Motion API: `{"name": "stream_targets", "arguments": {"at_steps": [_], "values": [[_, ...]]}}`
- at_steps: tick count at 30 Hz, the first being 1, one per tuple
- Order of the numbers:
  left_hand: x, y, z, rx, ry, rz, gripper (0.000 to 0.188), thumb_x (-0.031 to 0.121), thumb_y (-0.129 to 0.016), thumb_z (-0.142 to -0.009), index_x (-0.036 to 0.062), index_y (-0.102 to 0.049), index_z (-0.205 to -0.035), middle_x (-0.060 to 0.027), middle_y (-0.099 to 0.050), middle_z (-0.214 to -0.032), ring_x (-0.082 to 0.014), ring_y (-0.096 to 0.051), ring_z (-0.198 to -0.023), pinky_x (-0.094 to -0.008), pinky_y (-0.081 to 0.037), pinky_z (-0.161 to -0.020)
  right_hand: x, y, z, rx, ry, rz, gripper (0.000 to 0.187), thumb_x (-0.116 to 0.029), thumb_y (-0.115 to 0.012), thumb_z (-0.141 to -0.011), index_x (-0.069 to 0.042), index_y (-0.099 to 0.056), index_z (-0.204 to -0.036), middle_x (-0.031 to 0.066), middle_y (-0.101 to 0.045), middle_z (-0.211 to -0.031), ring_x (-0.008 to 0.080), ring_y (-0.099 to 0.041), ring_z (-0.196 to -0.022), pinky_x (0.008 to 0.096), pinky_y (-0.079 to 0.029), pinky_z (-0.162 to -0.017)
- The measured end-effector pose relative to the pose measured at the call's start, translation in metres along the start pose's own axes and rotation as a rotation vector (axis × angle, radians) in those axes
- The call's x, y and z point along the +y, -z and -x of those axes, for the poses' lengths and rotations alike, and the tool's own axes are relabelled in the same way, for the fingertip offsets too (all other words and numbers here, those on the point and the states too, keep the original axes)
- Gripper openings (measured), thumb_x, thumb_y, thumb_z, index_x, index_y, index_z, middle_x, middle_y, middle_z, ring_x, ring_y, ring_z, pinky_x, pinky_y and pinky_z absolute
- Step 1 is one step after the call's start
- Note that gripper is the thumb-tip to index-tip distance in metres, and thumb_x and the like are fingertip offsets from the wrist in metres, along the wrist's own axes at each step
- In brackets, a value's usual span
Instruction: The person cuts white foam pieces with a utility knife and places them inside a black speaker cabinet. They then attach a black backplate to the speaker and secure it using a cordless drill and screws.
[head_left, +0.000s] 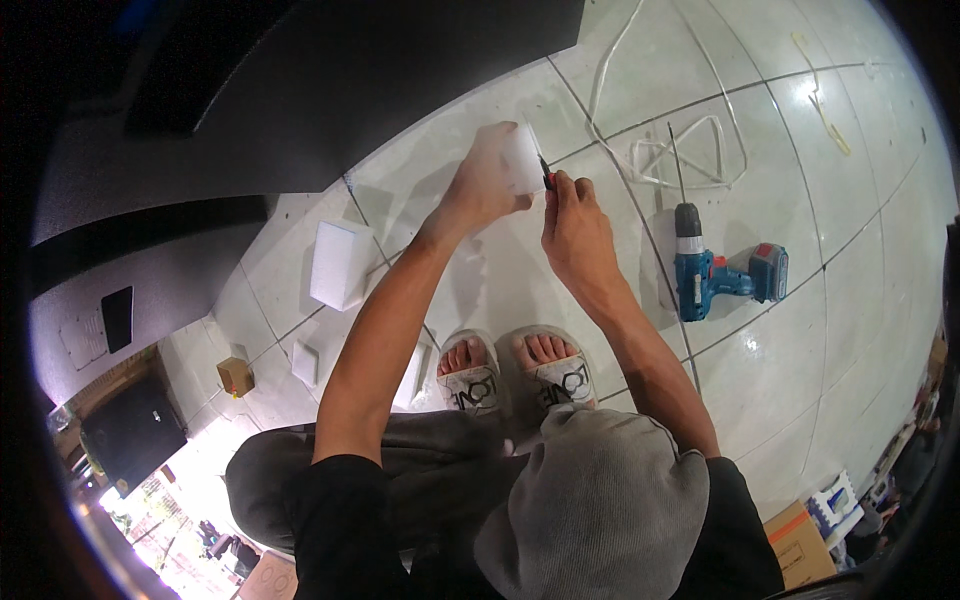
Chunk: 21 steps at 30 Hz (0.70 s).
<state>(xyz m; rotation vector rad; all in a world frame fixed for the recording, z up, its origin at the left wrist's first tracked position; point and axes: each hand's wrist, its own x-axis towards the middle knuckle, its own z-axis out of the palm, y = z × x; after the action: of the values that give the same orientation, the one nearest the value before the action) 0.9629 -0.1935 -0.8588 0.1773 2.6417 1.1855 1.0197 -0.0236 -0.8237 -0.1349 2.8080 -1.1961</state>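
My left hand (478, 188) is closed around a white foam block (523, 160), held above the tiled floor and slightly blurred. In my closed right hand (582, 238) is a utility knife (547, 174) with a red and black body. Its dark tip is against or very near the block's right edge; I cannot tell how far it reaches into the foam. A larger white foam block (338, 265) stands on the floor left of my left forearm, with a small flat foam piece (305, 363) below it.
A blue cordless drill (712, 278) with a long bit lies right of my right forearm. Beyond it, white strapping (735, 110) loops over the tiles. Large black furniture or equipment (330, 95) fills the upper left. A small brown block (236, 377) sits far left; a cardboard box (798, 545) stands lower right.
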Motion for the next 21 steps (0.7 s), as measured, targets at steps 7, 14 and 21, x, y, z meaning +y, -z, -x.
{"name": "stream_targets", "arguments": {"at_steps": [7,14,21], "values": [[0.003,0.000,0.001,-0.014,0.054,0.035,0.106,0.006,-0.093,-0.060,0.0069,-0.033,-0.147,-0.0155,-0.043,-0.142,-0.0343,-0.061,-0.116,-0.0429,-0.055,-0.098,-0.001,-0.003,0.000,-0.048,-0.022,0.006,0.023,-0.014,-0.047,-0.102,0.004,-0.050,-0.118,0.0272,-0.056,-0.104,0.0497,-0.065,-0.070,0.0557,-0.055,-0.059],[0.003,-0.001,0.003,0.032,0.024,0.035,0.097,0.009,-0.091,-0.063,0.0039,-0.038,-0.144,-0.0142,-0.051,-0.135,-0.0320,-0.062,-0.107,-0.0392,-0.053,-0.091,-0.004,0.001,-0.001,-0.079,-0.028,0.050,0.024,-0.013,-0.047,-0.101,0.004,-0.050,-0.118,0.0281,-0.056,-0.103,0.0495,-0.066,-0.071,0.0551,-0.056,-0.061],[0.001,-0.001,0.002,0.037,-0.028,-0.005,0.098,0.013,-0.091,-0.063,0.0030,-0.038,-0.144,-0.0147,-0.051,-0.135,-0.0321,-0.062,-0.109,-0.0384,-0.052,-0.094,-0.011,0.002,-0.019,-0.124,0.003,0.073,0.027,-0.009,-0.054,-0.094,0.006,-0.052,-0.115,0.0304,-0.058,-0.104,0.0493,-0.066,-0.077,0.0543,-0.055,-0.066]]}}
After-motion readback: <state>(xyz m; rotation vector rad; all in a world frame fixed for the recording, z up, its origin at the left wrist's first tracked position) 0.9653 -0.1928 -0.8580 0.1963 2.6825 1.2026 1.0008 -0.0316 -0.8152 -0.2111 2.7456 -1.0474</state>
